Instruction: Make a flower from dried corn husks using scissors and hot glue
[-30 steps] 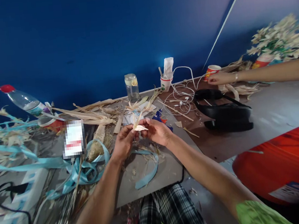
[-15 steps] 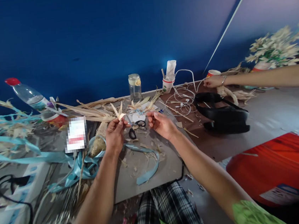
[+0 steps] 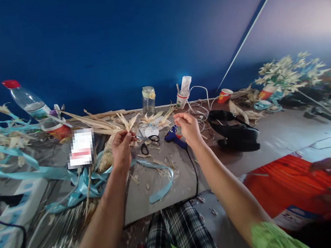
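Husk flower [image 3: 128,124], pinched left of centre by the left hand [image 3: 122,147], seems mid-assembly; next move likely needs the glue gun [image 3: 175,138] near the right hand [image 3: 190,128], whose grip is unclear.

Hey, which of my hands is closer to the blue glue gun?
Right: your right hand is just beside the blue glue gun, on its right. Your left hand is farther off, left of the black-handled scissors, pinching a pale husk flower.
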Available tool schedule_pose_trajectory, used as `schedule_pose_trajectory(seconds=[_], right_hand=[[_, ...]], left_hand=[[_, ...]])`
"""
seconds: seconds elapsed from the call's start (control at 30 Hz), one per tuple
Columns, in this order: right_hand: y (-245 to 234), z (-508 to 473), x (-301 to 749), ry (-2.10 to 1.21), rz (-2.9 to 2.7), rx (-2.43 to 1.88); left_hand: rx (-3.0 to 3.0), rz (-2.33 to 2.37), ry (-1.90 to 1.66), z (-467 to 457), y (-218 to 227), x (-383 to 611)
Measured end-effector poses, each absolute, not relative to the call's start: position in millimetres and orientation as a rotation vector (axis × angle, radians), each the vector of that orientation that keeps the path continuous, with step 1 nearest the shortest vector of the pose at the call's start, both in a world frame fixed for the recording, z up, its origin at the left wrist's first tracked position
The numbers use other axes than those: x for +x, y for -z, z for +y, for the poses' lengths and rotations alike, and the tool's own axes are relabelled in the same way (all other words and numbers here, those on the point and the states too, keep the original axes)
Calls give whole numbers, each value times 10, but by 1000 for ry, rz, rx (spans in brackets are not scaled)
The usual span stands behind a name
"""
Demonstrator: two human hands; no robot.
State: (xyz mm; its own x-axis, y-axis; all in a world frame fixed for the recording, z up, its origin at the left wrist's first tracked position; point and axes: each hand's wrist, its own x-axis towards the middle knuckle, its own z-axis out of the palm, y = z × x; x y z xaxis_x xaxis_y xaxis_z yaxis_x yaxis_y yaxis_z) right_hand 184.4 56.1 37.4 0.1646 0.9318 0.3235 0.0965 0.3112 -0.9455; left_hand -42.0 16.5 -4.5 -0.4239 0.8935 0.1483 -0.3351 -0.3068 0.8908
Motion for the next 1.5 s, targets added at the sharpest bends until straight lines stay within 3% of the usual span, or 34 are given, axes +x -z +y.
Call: schedule_pose_trajectory(seconds=[0.33, 0.7, 0.9, 1.13, 1.33, 1.5], right_hand=[[-156, 378, 1430, -843, -1817, -1181], [-73, 164, 1077, -435, -2605, -1685], [-79, 162, 1030, -351, -2585, -1764], [-215, 127, 1241, -546, -2582, -1453], [-76, -1, 1092, -316, -2726, -1245], [22, 104, 1083, -485, -2393, -1214]], left_hand=[[778, 1020, -1912, 170, 54, -434], [815, 1078, -1866, 169, 87, -430], [836, 1098, -1852, 164, 76, -412], [855, 1043, -1848, 173, 89, -397], [885, 1070, -1824, 154, 66, -381], [849, 1049, -1842, 161, 68, -389]])
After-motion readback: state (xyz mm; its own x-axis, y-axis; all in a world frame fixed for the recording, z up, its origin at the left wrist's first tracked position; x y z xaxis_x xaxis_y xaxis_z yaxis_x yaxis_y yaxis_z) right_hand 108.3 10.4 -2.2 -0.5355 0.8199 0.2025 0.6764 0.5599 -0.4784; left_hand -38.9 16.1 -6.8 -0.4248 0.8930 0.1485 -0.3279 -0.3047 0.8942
